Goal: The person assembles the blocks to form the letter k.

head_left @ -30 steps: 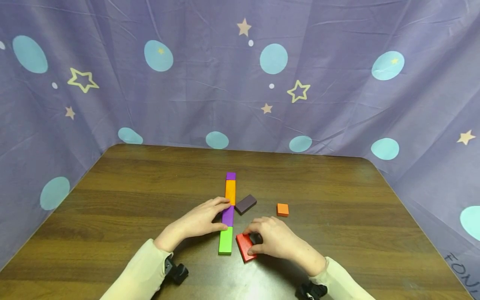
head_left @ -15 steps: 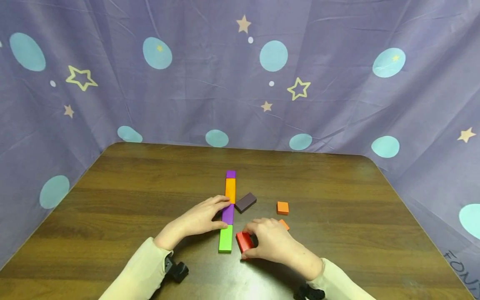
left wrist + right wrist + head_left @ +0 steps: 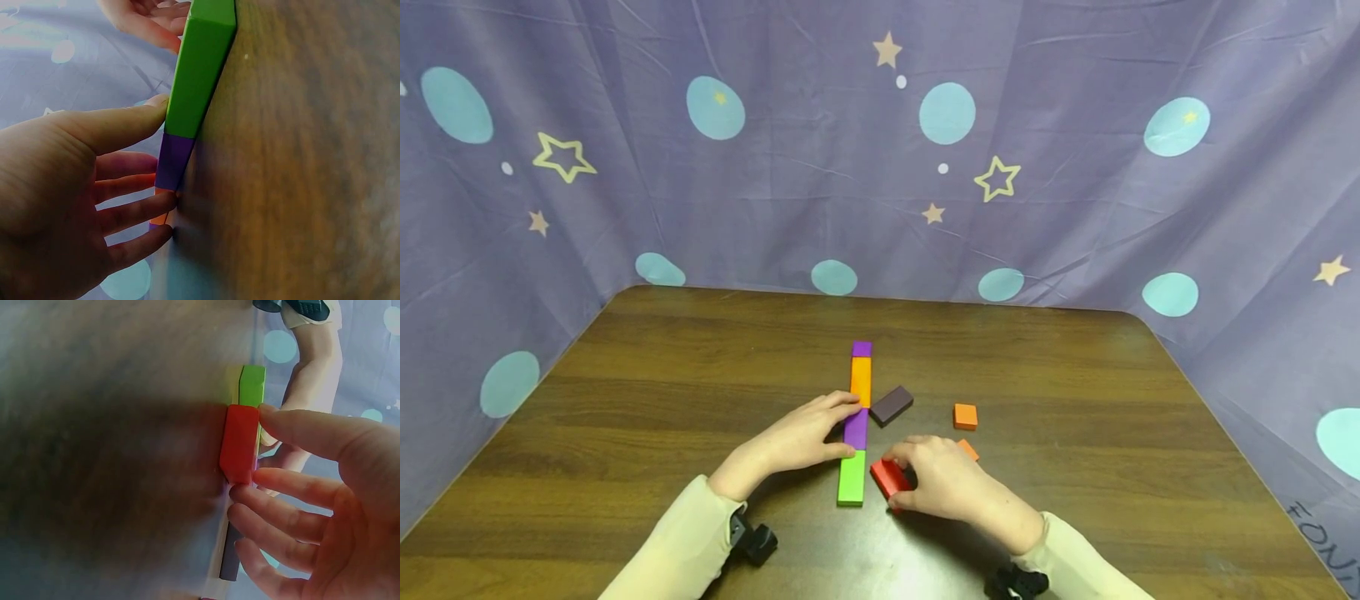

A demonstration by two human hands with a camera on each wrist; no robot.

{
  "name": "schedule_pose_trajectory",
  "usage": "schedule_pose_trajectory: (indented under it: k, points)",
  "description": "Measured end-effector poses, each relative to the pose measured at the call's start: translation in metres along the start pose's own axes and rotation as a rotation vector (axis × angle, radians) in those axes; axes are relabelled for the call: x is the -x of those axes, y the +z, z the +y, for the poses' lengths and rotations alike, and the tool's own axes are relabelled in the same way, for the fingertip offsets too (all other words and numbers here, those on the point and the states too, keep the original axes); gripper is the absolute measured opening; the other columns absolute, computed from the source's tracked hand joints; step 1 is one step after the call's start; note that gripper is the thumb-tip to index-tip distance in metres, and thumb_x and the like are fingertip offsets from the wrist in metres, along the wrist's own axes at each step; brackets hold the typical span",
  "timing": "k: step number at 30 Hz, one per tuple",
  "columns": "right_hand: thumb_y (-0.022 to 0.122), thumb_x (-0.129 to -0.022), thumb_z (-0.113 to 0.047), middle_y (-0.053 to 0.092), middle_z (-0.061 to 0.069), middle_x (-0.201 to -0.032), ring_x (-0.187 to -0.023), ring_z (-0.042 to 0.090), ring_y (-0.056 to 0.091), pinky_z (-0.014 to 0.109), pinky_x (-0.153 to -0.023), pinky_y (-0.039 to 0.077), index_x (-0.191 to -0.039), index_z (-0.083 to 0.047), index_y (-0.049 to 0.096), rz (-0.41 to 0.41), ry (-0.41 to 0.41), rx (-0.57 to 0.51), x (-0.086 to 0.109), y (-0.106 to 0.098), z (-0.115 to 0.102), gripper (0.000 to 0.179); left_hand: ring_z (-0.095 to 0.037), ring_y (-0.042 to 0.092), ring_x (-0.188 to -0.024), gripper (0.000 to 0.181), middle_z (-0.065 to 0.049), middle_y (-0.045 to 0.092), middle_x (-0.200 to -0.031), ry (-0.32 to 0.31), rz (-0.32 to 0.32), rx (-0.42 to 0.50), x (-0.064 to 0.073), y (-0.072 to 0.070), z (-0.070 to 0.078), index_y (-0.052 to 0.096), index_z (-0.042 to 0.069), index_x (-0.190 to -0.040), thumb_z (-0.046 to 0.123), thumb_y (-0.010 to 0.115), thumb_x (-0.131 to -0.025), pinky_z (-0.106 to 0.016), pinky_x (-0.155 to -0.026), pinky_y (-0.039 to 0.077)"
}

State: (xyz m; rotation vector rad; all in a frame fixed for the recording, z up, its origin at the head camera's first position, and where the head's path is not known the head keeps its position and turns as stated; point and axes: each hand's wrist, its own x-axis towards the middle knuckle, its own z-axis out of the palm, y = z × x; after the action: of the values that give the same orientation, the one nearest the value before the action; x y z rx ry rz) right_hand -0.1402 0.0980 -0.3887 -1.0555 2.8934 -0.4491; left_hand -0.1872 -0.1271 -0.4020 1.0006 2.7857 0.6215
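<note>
A row of flat blocks runs away from the person in the head view: green (image 3: 851,481), purple (image 3: 856,432), orange (image 3: 861,381) and a small purple block (image 3: 862,348) at the far end. My left hand (image 3: 796,437) lies along the row's left side, thumb at the green-purple joint and fingertips by the orange block. To the right of the green block, my right hand (image 3: 947,479) pinches a red block (image 3: 889,478) by its ends. In the right wrist view the red block (image 3: 239,440) sits between thumb and forefinger, partly covering the green block (image 3: 252,386).
A dark brown block (image 3: 892,406) lies at an angle right of the row. Farther right is an orange square block (image 3: 966,417); another orange piece (image 3: 968,450) is partly hidden behind the right hand. The brown wooden table (image 3: 1075,400) meets a purple curtain (image 3: 820,167) behind.
The right thumb has shifted to the red block's near end, and the block has moved slightly. An orange piece now shows behind the right hand. The left hand stays in place.
</note>
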Motion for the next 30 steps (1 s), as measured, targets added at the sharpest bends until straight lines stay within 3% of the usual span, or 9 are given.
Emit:
schedule_pose_trajectory:
  k: [12,18,30]
  points:
    - [0.078,-0.066,-0.032,0.064,-0.009,-0.074,-0.066,0.005,0.054,0.022,-0.054,0.043,-0.094,-0.016,0.067,0.016,0.091,-0.047,-0.002,-0.001,0.008,0.034,-0.028,0.041,-0.125,0.061,-0.01,0.042,-0.137,-0.015,-0.003,0.008,0.001,-0.001,0.0,0.046,0.005,-0.133,0.034,0.065,-0.082,-0.044,-0.103,0.034]
    - [0.077,-0.067,-0.027,0.064,-0.006,-0.071,-0.065,0.006,0.056,0.024,-0.057,0.044,-0.087,-0.012,0.068,0.063,0.09,-0.059,-0.003,0.001,0.012,0.027,-0.028,0.04,-0.125,0.062,-0.01,0.042,-0.137,-0.012,-0.003,0.006,0.0,-0.001,0.0,0.046,0.004,-0.133,0.035,0.064,-0.083,-0.044,-0.103,0.033]
    - [0.076,-0.069,-0.027,0.065,-0.005,-0.076,-0.066,0.006,0.055,0.022,-0.056,0.044,-0.088,-0.012,0.068,0.066,0.111,-0.05,-0.007,0.001,0.018,0.025,-0.028,0.041,-0.125,0.062,-0.01,0.042,-0.137,-0.013,-0.003,0.006,0.0,0.0,0.0,0.046,0.004,-0.132,0.034,0.065,-0.082,-0.044,-0.103,0.034]
